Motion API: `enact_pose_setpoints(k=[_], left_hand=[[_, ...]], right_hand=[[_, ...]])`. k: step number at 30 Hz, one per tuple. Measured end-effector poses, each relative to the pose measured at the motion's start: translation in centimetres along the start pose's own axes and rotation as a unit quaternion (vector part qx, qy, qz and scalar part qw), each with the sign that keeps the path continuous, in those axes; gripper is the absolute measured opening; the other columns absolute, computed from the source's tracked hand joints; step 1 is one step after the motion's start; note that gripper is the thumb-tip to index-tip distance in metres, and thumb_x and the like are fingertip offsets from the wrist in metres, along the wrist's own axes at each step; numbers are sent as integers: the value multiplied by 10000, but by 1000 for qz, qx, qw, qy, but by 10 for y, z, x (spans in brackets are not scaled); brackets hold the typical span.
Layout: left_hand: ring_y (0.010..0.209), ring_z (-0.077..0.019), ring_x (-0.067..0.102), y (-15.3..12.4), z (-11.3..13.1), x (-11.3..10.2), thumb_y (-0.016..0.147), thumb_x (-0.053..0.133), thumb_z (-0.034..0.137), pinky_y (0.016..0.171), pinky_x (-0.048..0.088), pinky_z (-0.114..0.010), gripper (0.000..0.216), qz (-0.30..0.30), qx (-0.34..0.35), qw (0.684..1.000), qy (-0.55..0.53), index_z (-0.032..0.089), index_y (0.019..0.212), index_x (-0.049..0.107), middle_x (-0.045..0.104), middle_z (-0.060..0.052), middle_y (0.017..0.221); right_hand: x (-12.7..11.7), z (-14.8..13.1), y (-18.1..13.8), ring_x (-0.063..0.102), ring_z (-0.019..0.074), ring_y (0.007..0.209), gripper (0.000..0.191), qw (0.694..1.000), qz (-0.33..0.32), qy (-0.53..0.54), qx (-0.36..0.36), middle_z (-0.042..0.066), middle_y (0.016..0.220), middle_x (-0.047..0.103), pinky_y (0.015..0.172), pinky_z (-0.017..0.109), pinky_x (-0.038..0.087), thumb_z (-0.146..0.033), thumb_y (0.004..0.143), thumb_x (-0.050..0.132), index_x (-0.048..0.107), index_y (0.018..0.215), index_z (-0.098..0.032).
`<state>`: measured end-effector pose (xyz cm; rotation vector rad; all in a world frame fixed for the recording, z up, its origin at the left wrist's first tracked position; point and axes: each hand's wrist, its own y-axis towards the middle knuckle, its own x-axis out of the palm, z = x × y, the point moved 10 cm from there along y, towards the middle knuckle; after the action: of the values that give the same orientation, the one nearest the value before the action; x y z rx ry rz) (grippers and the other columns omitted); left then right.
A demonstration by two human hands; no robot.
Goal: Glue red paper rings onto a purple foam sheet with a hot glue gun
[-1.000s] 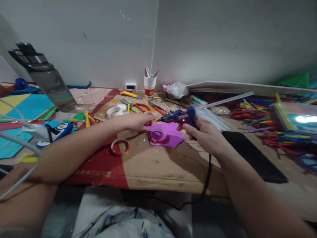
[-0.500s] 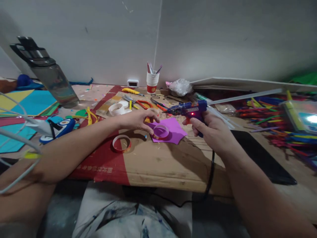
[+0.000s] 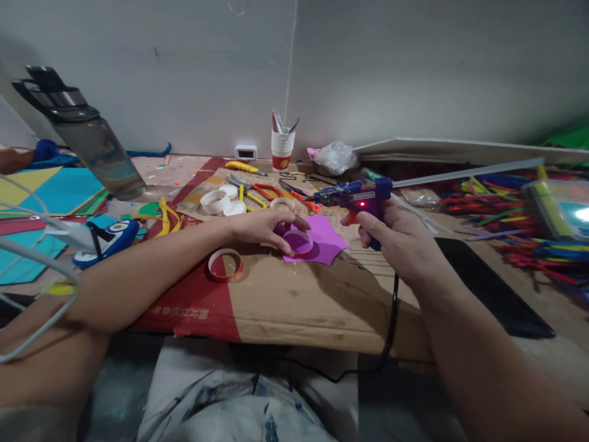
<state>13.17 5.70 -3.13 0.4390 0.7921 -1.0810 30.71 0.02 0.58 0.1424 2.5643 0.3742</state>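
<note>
Paper ring (image 3: pixel 301 252), standing on edge-cut purple sheet (image 3: pixel 329 239), lies at the fingertips of the left hand (image 3: pixel 261 226). Thumb and fingers of that hand are spread about the ring's left side; whether they press on it cannot be told. The right hand (image 3: pixel 402 239) is closed round the handle of a blue glue gun (image 3: pixel 368 195), its red lamp lit and its nozzle held above the sheet's far side, pointing toward the left hand. A clear glue stick (image 3: pixel 469 172) projects rightward behind the right hand. Below this grip, a black cord (image 3: pixel 394 313) drops over the cardboard's (image 3: pixel 294 307) near edge.

Surroundings: a second ring (image 3: pixel 226 279) lies left of the left hand's fingers and nearer the body; a third ring (image 3: pixel 280 199), partly hidden, sits just beyond that hand, crowding its far side. Farther beyond are orange-handled pliers (image 3: pixel 267 190), a yellow cutter (image 3: pixel 242 167) and a cup stack (image 3: pixel 282 147) with pens. Right of the right hand lie a black phone (image 3: pixel 492 285) and, farther off, blurred coloured stems (image 3: pixel 488 209). A water bottle (image 3: pixel 103 147) stands far left of both grips.
</note>
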Motion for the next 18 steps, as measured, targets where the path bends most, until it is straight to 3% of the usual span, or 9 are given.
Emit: enact_pose_setpoints(k=[7, 11, 13, 18], left_hand=[[1289, -259, 579, -2, 1, 4, 751, 843, 338, 1060, 434, -372, 692, -2, 28, 999, -30, 222, 1383, 587, 621, -113, 1396], [1361, -249, 552, 0, -3, 10, 742, 856, 273, 1161, 369, -418, 909, -6, 37, 994, -105, 223, 1533, 411, 638, -136, 1392], [1351, -247, 566, 1, -6, 13, 742, 857, 265, 1167, 368, -430, 961, -9, 31, 991, -128, 219, 1563, 360, 659, -139, 1358], [1395, -266, 528, 0, -8, 13, 691, 894, 260, 1178, 362, -453, 979, 8, 27, 990, -136, 236, 1538, 405, 592, -153, 1451]], right_hand=[[2, -2, 0, 484, 149, 576, 251, 999, 0, 36, 7, -40, 661, 543, 608, 350, 403, -464, 921, 550, 558, 950, -215], [0, -9, -2, 488, 145, 588, 237, 998, -1, 56, -15, -43, 676, 540, 611, 342, 414, -462, 918, 565, 550, 925, -225], [-1, -13, -3, 492, 148, 594, 259, 999, -13, 37, -28, -43, 662, 539, 621, 343, 411, -493, 922, 562, 542, 892, -236], [-2, -21, -5, 499, 160, 626, 324, 997, -43, -44, -53, -26, 666, 545, 641, 352, 404, -536, 934, 548, 534, 793, -245]])
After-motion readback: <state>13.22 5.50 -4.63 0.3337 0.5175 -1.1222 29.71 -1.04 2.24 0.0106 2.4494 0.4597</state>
